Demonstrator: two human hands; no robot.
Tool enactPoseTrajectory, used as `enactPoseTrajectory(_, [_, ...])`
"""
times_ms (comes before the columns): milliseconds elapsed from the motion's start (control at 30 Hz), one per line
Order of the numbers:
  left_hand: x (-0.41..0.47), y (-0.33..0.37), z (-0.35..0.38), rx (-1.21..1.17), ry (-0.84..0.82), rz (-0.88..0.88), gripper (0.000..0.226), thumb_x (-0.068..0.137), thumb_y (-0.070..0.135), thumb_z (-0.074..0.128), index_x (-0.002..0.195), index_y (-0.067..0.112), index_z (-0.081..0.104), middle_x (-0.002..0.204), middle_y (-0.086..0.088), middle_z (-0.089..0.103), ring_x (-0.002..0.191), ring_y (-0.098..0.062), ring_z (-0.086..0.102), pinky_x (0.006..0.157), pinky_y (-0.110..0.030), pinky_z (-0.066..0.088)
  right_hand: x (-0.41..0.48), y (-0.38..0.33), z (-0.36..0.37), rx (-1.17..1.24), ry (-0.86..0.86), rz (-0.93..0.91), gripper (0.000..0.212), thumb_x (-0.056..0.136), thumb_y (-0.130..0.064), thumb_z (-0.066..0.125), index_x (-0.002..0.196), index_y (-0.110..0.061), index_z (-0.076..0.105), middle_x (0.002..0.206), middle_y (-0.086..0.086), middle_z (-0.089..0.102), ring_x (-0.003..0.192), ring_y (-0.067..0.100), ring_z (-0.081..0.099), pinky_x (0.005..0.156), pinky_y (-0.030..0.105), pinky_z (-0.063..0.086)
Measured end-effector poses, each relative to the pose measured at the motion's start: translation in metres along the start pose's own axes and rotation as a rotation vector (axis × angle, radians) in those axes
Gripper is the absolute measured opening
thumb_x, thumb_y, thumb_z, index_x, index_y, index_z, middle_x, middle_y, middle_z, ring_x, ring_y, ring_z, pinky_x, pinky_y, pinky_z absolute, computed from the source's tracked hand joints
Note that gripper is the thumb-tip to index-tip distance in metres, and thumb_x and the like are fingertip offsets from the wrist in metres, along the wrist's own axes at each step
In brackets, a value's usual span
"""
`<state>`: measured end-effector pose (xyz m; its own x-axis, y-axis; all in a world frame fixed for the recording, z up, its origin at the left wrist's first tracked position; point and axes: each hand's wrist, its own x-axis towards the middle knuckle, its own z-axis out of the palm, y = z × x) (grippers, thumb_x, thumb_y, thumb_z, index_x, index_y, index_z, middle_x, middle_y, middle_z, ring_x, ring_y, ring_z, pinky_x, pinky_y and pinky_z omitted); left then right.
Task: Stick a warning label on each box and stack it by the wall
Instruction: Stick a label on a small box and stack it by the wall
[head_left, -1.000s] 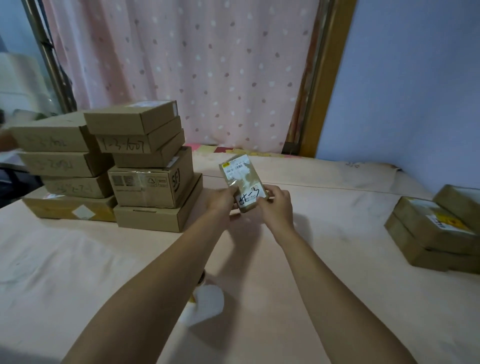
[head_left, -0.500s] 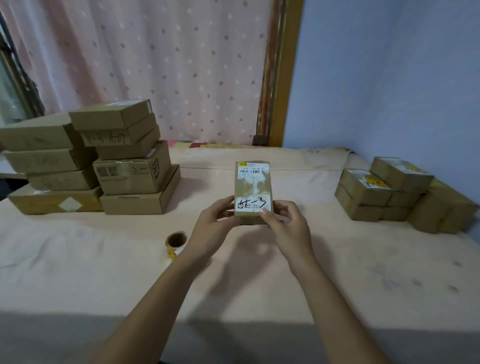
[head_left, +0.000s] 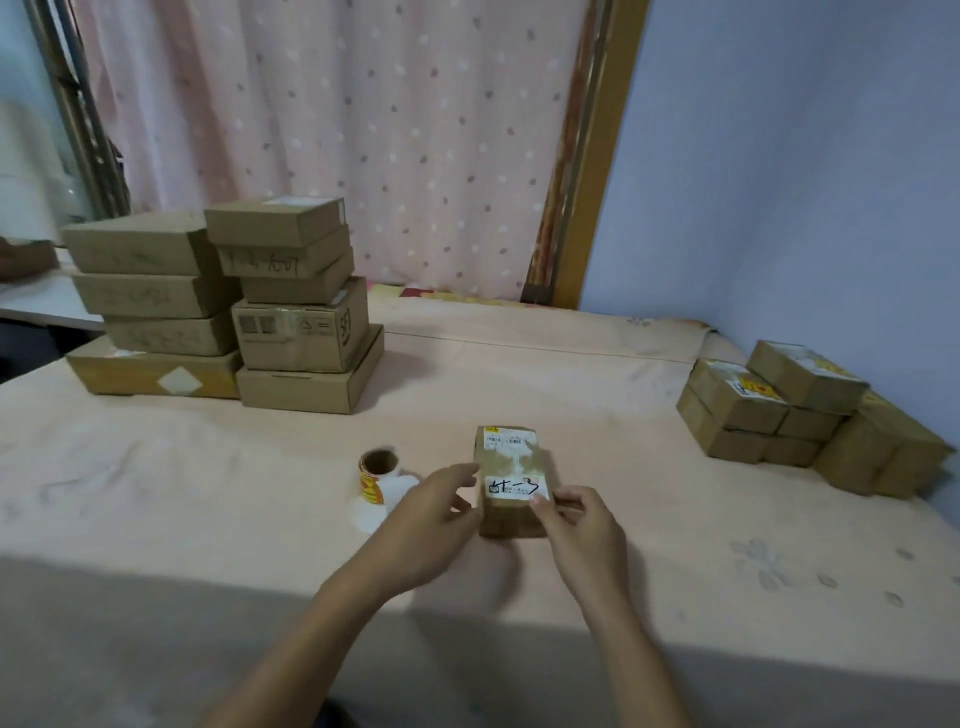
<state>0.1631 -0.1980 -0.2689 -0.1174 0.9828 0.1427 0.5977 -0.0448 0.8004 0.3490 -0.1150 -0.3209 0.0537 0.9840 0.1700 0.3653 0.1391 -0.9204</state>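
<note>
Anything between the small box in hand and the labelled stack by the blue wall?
Nothing visible. Only bare pink sheet lies between the small brown cardboard box and the labelled brown boxes by the blue wall.

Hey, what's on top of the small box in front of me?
On the small box: a white label with black handwriting at the near end and a printed label at the far end. The right hand covers one corner of the white label with its thumb.

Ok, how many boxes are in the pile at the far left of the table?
9. Four are in the left column and five in the right column, stacked side by side. Others may be hidden behind them.
</note>
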Motion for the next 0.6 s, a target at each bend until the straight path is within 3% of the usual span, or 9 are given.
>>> enactPoseTrajectory(100, [-0.017,-0.009,-0.038,0.102,0.158,0.096,0.029,0.095,0.013,0.061,0.121,0.025,0.068,0.114,0.016,0.063,0.088,-0.003,0.066,0.082,-0.025,0.053,0.001,-0.002,0.001,-0.012,0.069,-0.072,0.019,0.085,-0.036,0.078,0.095,-0.028,0.063,0.096,-0.011,0.072,0.093,0.011,0.069,0.082,0.037,0.054])
enactPoseTrajectory(167, [-0.019,-0.024,-0.063,0.181,0.314,0.056,0.021,0.092,0.008,0.064,0.104,0.022,0.075,0.100,0.017,0.066,0.078,-0.010,0.067,0.076,-0.032,0.053,-0.001,-0.007,0.001,-0.015,0.105,-0.144,0.016,0.087,-0.029,0.076,0.094,-0.030,0.061,0.101,-0.011,0.068,0.097,0.014,0.066,0.082,0.035,0.051])
enactPoseTrajectory(233, [-0.014,-0.044,-0.080,0.276,0.413,-0.020,0.020,0.091,0.008,0.064,0.100,0.022,0.075,0.098,0.011,0.072,0.077,-0.015,0.066,0.074,-0.033,0.051,-0.005,-0.014,0.003,-0.040,0.135,-0.226,0.017,0.088,-0.021,0.074,0.096,-0.028,0.061,0.104,-0.010,0.064,0.102,0.017,0.062,0.084,0.034,0.047])
enactPoseTrajectory(367, [-0.002,-0.080,-0.080,0.478,0.316,0.048,0.030,0.091,0.007,0.064,0.116,0.022,0.070,0.121,0.007,0.066,0.087,-0.020,0.065,0.073,-0.033,0.052,-0.011,-0.031,0.020,-0.100,0.113,-0.356,0.015,0.086,-0.016,0.072,0.100,-0.019,0.066,0.105,-0.008,0.064,0.106,0.020,0.058,0.090,0.039,0.048])
enactPoseTrajectory(467, [0.005,-0.096,-0.076,0.575,0.239,0.166,0.046,0.087,0.003,0.064,0.129,0.022,0.066,0.135,0.009,0.061,0.103,-0.025,0.066,0.075,-0.032,0.051,-0.016,-0.048,0.038,-0.099,0.007,-0.427,0.014,0.083,-0.025,0.067,0.097,-0.021,0.067,0.098,-0.021,0.058,0.105,0.013,0.055,0.089,0.032,0.045])
enactPoseTrajectory(533, [0.009,-0.100,-0.075,0.644,0.232,0.169,0.050,0.087,0.005,0.064,0.133,0.025,0.063,0.137,0.009,0.061,0.107,-0.026,0.065,0.074,-0.036,0.053,-0.020,-0.056,0.049,-0.108,-0.035,-0.479,0.013,0.083,-0.026,0.068,0.096,-0.022,0.068,0.095,-0.029,0.055,0.103,0.006,0.053,0.088,0.030,0.042])
enactPoseTrajectory(600, [0.012,-0.102,-0.073,0.709,0.247,0.203,0.045,0.083,0.006,0.070,0.125,0.024,0.067,0.123,0.006,0.067,0.096,-0.029,0.067,0.062,-0.036,0.054,-0.024,-0.062,0.059,-0.135,-0.100,-0.503,0.013,0.086,-0.027,0.070,0.099,-0.025,0.068,0.097,-0.026,0.059,0.103,0.000,0.052,0.089,0.027,0.040])
